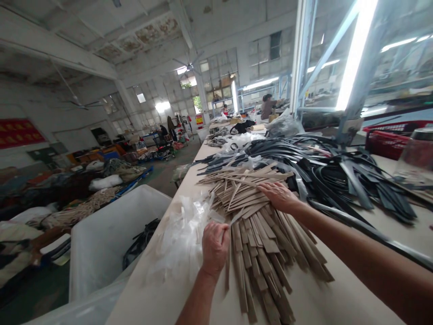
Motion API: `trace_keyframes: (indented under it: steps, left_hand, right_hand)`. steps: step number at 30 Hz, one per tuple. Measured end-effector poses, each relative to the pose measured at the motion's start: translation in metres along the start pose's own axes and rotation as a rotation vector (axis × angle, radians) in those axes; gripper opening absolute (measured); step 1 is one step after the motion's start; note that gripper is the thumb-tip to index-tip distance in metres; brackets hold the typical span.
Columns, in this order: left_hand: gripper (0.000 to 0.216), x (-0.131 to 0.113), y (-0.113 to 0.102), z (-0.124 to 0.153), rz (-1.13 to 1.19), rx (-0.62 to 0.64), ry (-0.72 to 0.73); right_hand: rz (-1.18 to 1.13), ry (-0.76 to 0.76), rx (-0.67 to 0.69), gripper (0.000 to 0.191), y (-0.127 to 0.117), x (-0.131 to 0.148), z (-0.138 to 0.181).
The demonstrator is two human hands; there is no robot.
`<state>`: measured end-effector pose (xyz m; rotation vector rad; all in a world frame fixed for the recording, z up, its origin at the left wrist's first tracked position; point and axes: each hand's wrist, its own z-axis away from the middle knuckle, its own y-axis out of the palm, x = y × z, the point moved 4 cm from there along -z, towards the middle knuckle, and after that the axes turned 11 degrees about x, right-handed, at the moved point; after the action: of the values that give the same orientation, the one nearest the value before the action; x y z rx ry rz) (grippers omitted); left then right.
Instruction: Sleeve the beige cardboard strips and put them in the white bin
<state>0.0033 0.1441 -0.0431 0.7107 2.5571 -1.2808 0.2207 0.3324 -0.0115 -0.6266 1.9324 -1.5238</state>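
A long pale table [338, 302] runs away from the camera toward the far wall, and beside its left edge stands a white bin [101, 239] with some dark straps in it. Across the far right of the table sprawls a heap of black strips [338, 176], lying crosswise in loose curves. Nearer lies the pile of tan strips [260, 234], flat and narrow; most have their long axis running along the table, toward and away from the person, fanning out at the near end, while a few at the far end lie crossed over the rest. Left of the pile, touching it, is a bunch of clear plastic bags [182, 234]. The right hand [279, 196] reaches in from the lower right with the forearm stretched out, palm down and fingers spread flat on top of the tan strips, pressing rather than gripping. The left hand [214, 246] comes up from the bottom edge, knuckles up, curled shut at the pile's left edge; it seems to pinch one tan strip there, though the grip is partly hidden.
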Motion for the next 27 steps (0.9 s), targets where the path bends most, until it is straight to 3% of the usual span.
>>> trace_keyframes:
  steps: [4,9,14,17,21,25,27]
  left_hand:
    - [0.013,0.001,0.002,-0.002,0.023,0.001,-0.006]
    - [0.013,0.001,0.002,-0.003,0.095,0.003,-0.04]
    - [0.013,0.011,0.004,0.0,0.157,-0.014,-0.163]
    - [0.016,0.015,0.01,0.001,0.162,0.026,-0.198]
    - [0.017,0.017,0.015,0.001,0.156,0.064,-0.187]
    - [0.018,0.017,0.014,0.001,0.141,0.062,-0.16]
    - [0.019,0.018,0.013,0.001,0.128,0.058,-0.148]
  right_hand:
    - [0.013,0.013,0.043,0.028,0.008,-0.004,-0.017]
    - [-0.066,0.12,0.081,0.023,0.015,-0.012,-0.011]
    - [-0.274,0.242,0.018,0.024,0.0,-0.025,0.0]
    - [-0.45,0.297,-0.103,0.023,-0.026,-0.035,0.001]
    - [-0.726,0.35,-0.351,0.024,-0.083,-0.045,0.018]
    - [-1.01,0.303,-0.531,0.023,-0.139,-0.035,0.082]
    - [-1.138,0.321,-0.582,0.025,-0.148,-0.022,0.128]
